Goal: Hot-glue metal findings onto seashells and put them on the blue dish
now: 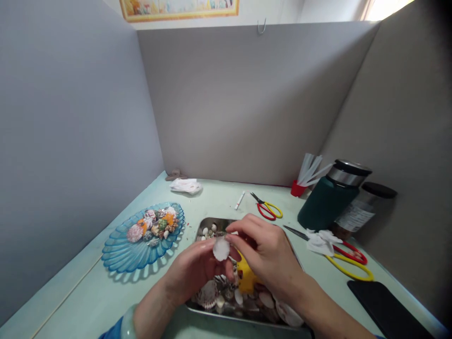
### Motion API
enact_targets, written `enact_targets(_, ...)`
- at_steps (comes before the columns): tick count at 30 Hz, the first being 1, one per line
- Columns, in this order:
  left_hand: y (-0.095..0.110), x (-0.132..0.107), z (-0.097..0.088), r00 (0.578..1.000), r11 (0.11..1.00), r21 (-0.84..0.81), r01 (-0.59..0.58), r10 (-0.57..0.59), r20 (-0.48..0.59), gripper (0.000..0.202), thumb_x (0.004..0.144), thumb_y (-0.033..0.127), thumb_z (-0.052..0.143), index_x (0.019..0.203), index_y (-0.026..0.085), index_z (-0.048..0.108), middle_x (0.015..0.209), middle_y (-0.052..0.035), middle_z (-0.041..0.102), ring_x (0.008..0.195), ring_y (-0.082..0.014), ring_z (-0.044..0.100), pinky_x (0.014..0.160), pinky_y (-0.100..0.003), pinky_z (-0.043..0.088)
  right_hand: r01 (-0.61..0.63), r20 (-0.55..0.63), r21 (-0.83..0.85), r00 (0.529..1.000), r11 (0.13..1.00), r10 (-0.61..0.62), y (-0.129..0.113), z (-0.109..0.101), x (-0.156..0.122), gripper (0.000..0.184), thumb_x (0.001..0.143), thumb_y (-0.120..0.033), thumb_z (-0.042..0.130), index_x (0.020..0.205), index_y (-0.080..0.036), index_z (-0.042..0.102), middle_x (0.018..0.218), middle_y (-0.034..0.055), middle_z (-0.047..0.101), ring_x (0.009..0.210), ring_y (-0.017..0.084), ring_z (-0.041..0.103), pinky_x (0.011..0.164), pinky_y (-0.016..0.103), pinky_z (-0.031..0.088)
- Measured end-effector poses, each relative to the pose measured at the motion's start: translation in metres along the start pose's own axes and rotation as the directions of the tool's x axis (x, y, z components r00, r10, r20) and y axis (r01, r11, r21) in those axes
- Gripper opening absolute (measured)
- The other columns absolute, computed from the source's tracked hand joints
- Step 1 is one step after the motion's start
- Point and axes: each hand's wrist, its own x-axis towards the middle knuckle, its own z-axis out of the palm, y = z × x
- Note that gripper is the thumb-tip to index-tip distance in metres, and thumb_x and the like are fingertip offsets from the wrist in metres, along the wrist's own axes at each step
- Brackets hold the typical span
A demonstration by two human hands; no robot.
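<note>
Above a metal tray (197, 308) of shells, my two hands meet around a small white shell (221, 249). My left hand (192, 268) grips it from the left, its fingers curled below. The thumb and index finger of my right hand (266, 252) pinch at the shell's upper right edge; whether anything small is between them I cannot make out. Beneath the hands the tray holds a scallop shell (207, 294), several small white shells and a yellow object (248, 278), partly hidden by my right hand.
On the left, a blue scalloped glass plate (123, 256) bears colourful shells. Scissors (270, 209) and a white stick (239, 200) lie behind the tray. To the right stand a green bottle (328, 202), a jar (360, 212) and a red cup (297, 189) of strips, near larger scissors (349, 268) and a black phone-like slab (384, 306).
</note>
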Motion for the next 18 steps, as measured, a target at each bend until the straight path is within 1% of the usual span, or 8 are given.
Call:
enact_targets(2, -0.0009, 0.0003, -0.0001, 1.000, 1.000, 0.002, 0.012, -0.012, 0.019, 0.037, 0.089, 0.031, 0.037, 0.088, 0.012, 0.068, 0.069, -0.0096, 0.065, 0.067, -0.0191, 0.060, 0.072, -0.034, 0.045, -0.005, 0.000, -0.012, 1.000, 1.000, 0.005, 0.0012, 0.0004, 0.0008, 0.009, 0.084, -0.016, 0.057, 0.086, -0.020, 0.066, 0.080, 0.0020, 0.061, 0.065, 0.013, 0.056, 0.059, 0.024, 0.041)
enact_targets(8, -0.0027, -0.0002, 0.0020, 0.998, 0.998, -0.004, 0.067, -0.067, 0.021, 0.042, 0.089, 0.035, 0.035, 0.081, 0.010, 0.068, 0.063, -0.0078, 0.060, 0.061, -0.0183, 0.056, 0.072, -0.037, 0.046, 0.006, 0.042, -0.035, 0.999, 0.999, -0.005, 0.0015, 0.0066, -0.0013, 0.012, 0.085, -0.015, 0.053, 0.080, -0.019, 0.064, 0.080, 0.0025, 0.059, 0.064, 0.013, 0.054, 0.058, 0.024, 0.040)
enact_targets(15, -0.0044, 0.0008, 0.0023, 0.998, 0.998, -0.024, 0.057, -0.057, 0.021, 0.043, 0.091, 0.034, 0.033, 0.077, 0.011, 0.067, 0.062, -0.0055, 0.056, 0.055, -0.0146, 0.050, 0.069, -0.036, 0.048, 0.021, 0.066, -0.055, 0.998, 0.998, -0.018, 0.0017, 0.0034, -0.0015, 0.013, 0.085, -0.014, 0.052, 0.079, -0.019, 0.063, 0.079, 0.0024, 0.057, 0.063, 0.013, 0.052, 0.057, 0.023, 0.038)
enact_targets(18, -0.0072, 0.0018, -0.0003, 0.999, 0.999, -0.015, 0.044, -0.044, 0.023, 0.043, 0.090, 0.034, 0.034, 0.074, 0.009, 0.065, 0.061, -0.0054, 0.055, 0.052, -0.0134, 0.049, 0.068, -0.036, 0.049, 0.028, 0.090, -0.061, 0.996, 0.998, -0.022, 0.0018, 0.0024, -0.0015, 0.014, 0.085, -0.013, 0.052, 0.078, -0.019, 0.063, 0.077, 0.0018, 0.056, 0.062, 0.012, 0.051, 0.057, 0.023, 0.038)
